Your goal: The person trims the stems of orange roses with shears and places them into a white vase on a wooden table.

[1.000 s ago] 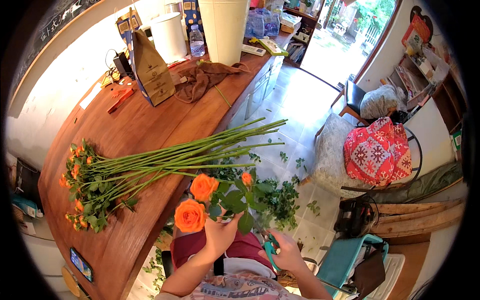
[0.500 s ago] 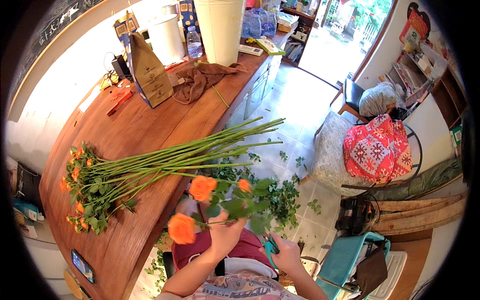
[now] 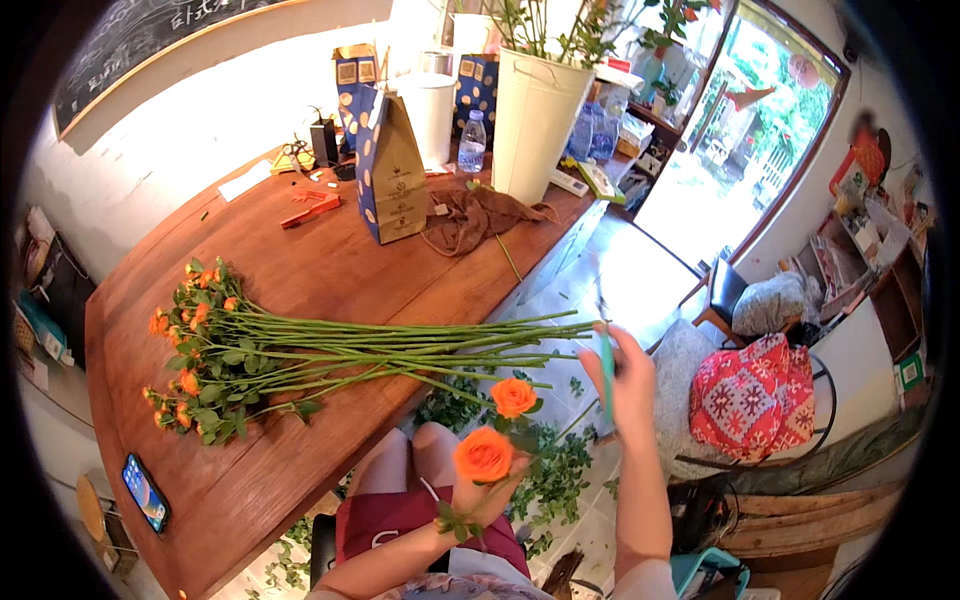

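My left hand (image 3: 487, 497) is closed around a stem in front of my lap. An open orange rose (image 3: 484, 455) hides part of its fingers, and another orange rose (image 3: 514, 397) sits just beyond. To the right, my right hand (image 3: 632, 390) is raised and grips green-handled scissors (image 3: 607, 370) with the blades pointing up and away; they are somewhat blurred. On the wooden table (image 3: 330, 285) lies a bunch of long green stems (image 3: 400, 342). Its small orange blooms (image 3: 190, 383) face left, and its cut ends overhang the table's right edge.
Farther back stand a paper bag (image 3: 400, 185), a water bottle (image 3: 472, 142) and a tall cream bucket (image 3: 535, 125) of stems, beside a brown cloth (image 3: 475, 220). A phone (image 3: 146, 492) lies near left. Leafy cuttings (image 3: 560, 470) litter the floor; a chair with a red patterned cushion (image 3: 750, 400) stands right.
My right hand has risen with the scissors from beside my lap to near the stem ends. The left hand and its roses sit farther right and lower. The view has tilted up.
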`<action>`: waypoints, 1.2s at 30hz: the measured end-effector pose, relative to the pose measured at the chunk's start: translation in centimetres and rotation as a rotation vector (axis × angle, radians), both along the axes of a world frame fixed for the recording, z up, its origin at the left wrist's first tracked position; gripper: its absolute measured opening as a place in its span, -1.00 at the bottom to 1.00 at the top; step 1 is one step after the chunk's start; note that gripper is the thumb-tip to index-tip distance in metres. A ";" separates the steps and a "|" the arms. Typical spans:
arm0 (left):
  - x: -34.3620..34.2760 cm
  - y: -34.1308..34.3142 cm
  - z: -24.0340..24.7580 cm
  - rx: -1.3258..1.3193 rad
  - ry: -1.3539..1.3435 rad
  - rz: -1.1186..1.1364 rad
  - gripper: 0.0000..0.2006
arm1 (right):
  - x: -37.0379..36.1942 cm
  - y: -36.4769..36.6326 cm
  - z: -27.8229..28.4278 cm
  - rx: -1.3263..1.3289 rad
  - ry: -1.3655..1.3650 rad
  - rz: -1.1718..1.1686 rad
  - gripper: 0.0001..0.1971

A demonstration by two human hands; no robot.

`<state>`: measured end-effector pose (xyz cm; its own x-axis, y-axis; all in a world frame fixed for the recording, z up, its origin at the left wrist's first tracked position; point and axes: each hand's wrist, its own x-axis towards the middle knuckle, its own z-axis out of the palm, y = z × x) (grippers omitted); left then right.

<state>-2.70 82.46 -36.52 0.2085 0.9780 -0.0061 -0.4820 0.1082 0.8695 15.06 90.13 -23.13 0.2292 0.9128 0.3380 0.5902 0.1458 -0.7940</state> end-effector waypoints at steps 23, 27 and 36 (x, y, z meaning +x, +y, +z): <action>-2.2 0.5 1.0 0.117 0.023 0.040 -0.79 | -1.0 -8.1 -6.3 0.189 -0.712 0.743 -0.69; -3.4 1.1 1.7 0.294 0.406 0.016 -0.79 | 5.7 -12.7 -9.5 -0.037 -0.837 0.483 -0.64; -4.6 -1.2 0.9 0.614 0.511 -0.023 -0.83 | -6.9 -9.0 -3.5 0.209 -0.078 0.434 -0.81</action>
